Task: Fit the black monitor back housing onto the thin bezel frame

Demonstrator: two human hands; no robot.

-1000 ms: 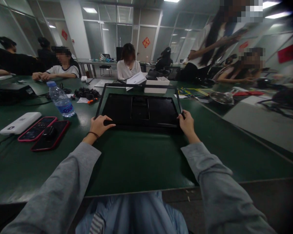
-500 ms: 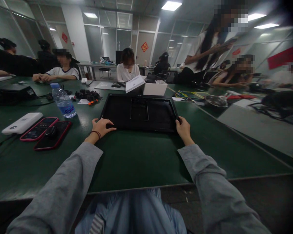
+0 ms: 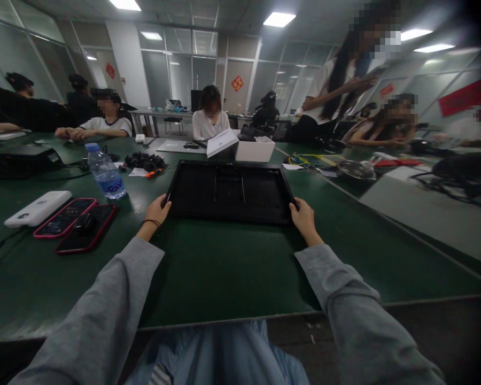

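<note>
A shallow black rectangular tray (image 3: 192, 190) with a raised rim lies on the green table in front of me. Near its middle is a frame-like rectangular shape (image 3: 230, 187); I cannot tell whether it is part of the tray or a separate piece. My left hand (image 3: 157, 214) is closed on the tray's left side near the front corner, thumb on top of the rim. At the opposite side, my right hand (image 3: 303, 218) grips the right rim by its front corner. The undersides of the fingers are hidden.
To the left are a water bottle (image 3: 106, 174), two phones (image 3: 66, 217) and a white power bank (image 3: 38, 208). Behind the tray stands a white box (image 3: 255, 150) with a tilted lid (image 3: 221, 143). A metal bowl (image 3: 356, 169) and cables lie right. Several people are around the table.
My left hand has slid outward from the tray's front left corner and now grips its left side, the thumb drawn in. The right hand keeps its hold; the view has tilted slightly.
</note>
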